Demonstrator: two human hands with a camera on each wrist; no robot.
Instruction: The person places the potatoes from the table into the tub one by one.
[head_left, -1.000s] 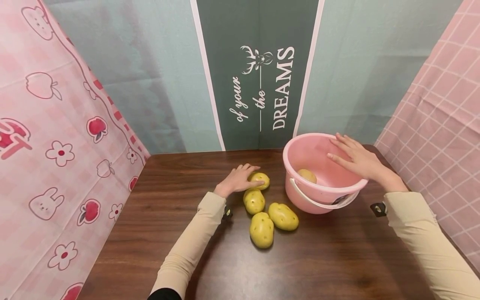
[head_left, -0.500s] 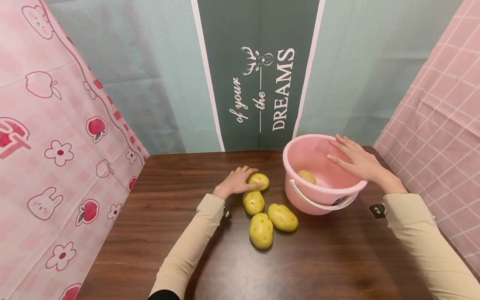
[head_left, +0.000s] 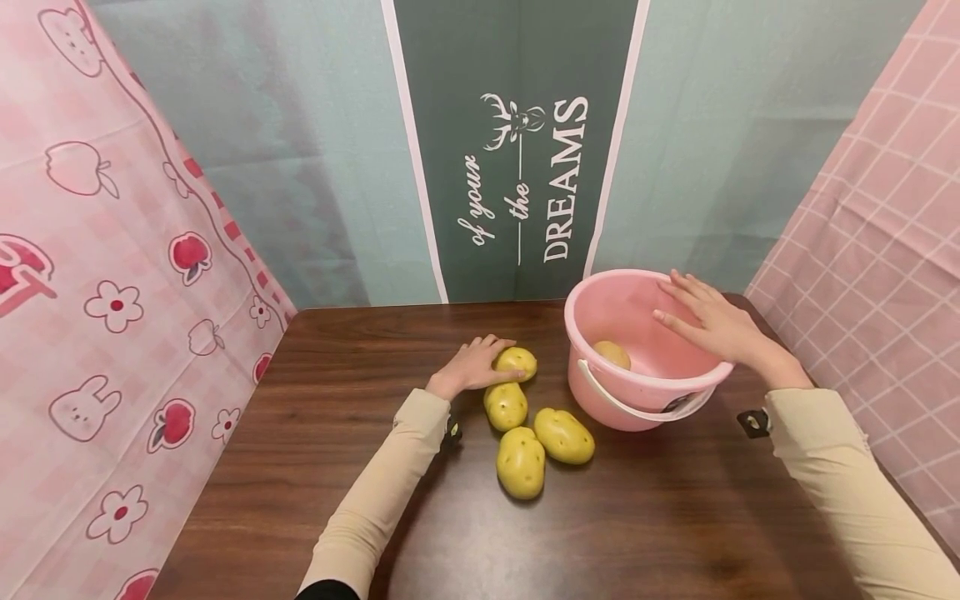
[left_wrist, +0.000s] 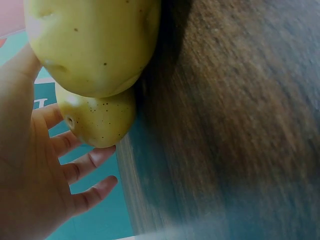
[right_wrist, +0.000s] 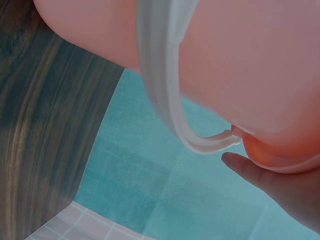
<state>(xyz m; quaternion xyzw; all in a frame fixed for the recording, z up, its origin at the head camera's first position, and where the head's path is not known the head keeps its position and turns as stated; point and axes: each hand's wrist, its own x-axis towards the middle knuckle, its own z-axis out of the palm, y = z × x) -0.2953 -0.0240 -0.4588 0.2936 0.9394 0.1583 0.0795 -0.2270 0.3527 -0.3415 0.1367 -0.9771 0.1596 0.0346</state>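
Nearest the back of the table lies a yellow potato (head_left: 517, 363), with my left hand (head_left: 468, 367) around its left side: the thumb lies across the near side and the fingers reach round the far side. In the left wrist view a nearer potato (left_wrist: 95, 45) partly covers this gripped potato (left_wrist: 100, 120). My right hand (head_left: 712, 325) rests on the right rim of a pink bucket (head_left: 611, 400), its fingers straight and spread. Inside the bucket sits a potato (head_left: 611, 354). The right wrist view shows the white bucket handle (right_wrist: 162, 85) and one finger (right_wrist: 250, 170) beside the rim.
Just in front of the left hand is another potato (head_left: 506, 407). Two more, a left potato (head_left: 521, 463) and a right potato (head_left: 564, 436), lie closer to me. The brown wooden table (head_left: 315, 467) meets a patterned pink cloth (head_left: 112, 350) at left and a green-grey backdrop (head_left: 315, 183) behind.
Both hands stay almost where they were, the left at the back potato and the right on the bucket. The whole view has drifted slightly.
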